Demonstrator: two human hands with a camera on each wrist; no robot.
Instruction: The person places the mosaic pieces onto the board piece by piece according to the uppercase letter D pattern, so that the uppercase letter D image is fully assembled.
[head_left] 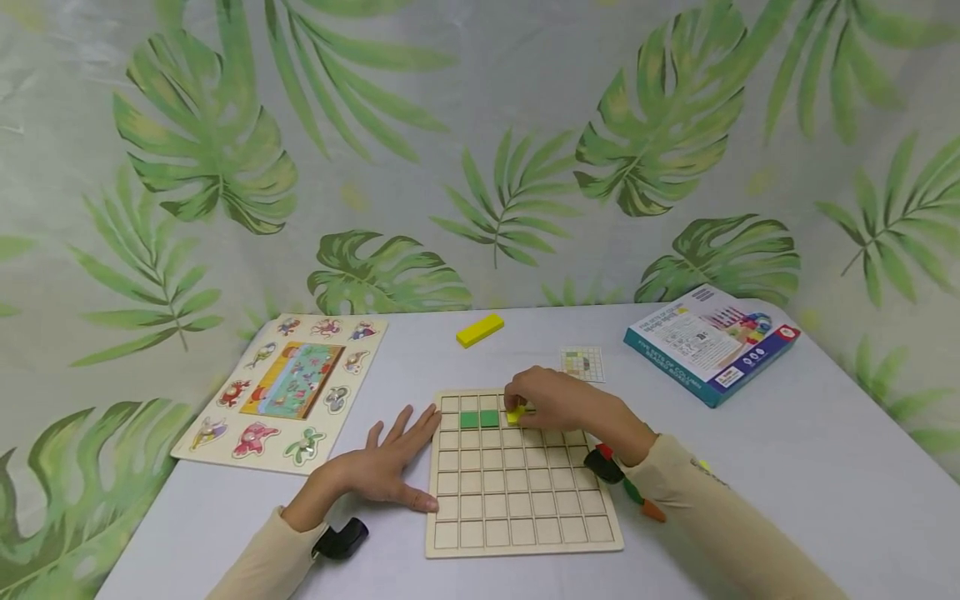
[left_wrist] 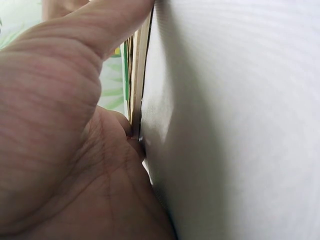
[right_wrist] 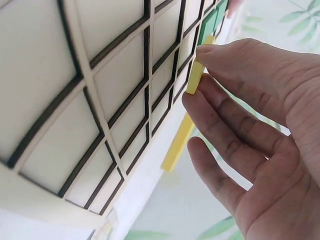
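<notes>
A wooden grid board (head_left: 521, 482) lies on the table, with two green tiles (head_left: 478, 419) side by side near its top left. My right hand (head_left: 562, 402) pinches a small yellow tile (right_wrist: 195, 76) between thumb and fingertips over the upper part of the grid, right of the green tiles. Whether the tile touches the board I cannot tell. My left hand (head_left: 390, 468) is spread flat on the table, its thumb and fingertips against the board's left edge.
Behind the board are a yellow block (head_left: 480, 330) and a small pattern card (head_left: 582, 364). A boxed game (head_left: 711, 343) lies back right, an animal puzzle board (head_left: 225, 408) on the left. Coloured pieces, one an orange piece (head_left: 654, 511), are partly hidden under the right forearm.
</notes>
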